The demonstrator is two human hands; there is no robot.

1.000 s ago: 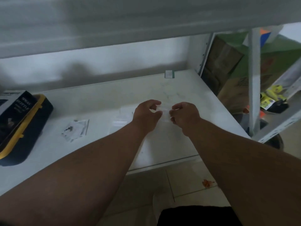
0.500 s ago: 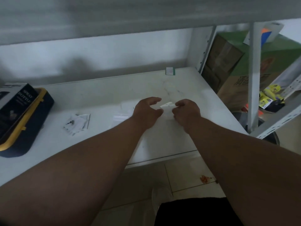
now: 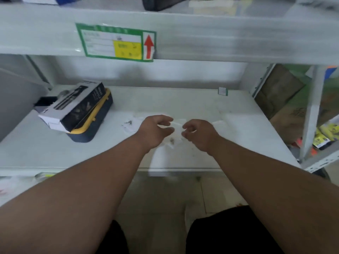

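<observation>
My left hand (image 3: pixel 156 131) and my right hand (image 3: pixel 200 134) hover close together over the white shelf board (image 3: pixel 238 136). Between them stretches a small clear plastic packet (image 3: pixel 177 124), blurred and nearly see-through. The curled thumb and fingers of each hand pinch one end of it. Just below the hands another clear packet (image 3: pixel 171 143) with small dark bits lies on the board. A third small packet (image 3: pixel 128 124) with dark screws lies to the left of my left hand.
A black and white product box (image 3: pixel 77 105) rests on a dark blue and yellow case (image 3: pixel 95 125) at the left. The upper shelf beam carries a green label with a red arrow (image 3: pixel 117 43). Cardboard boxes (image 3: pixel 286 107) stand beyond the right upright (image 3: pixel 310 116). A small green tag (image 3: pixel 222 91) sits at the back.
My view has tilted up and shifted, so the upper shelf beam and its label now show. My hands have drawn slightly apart with the packet between them.
</observation>
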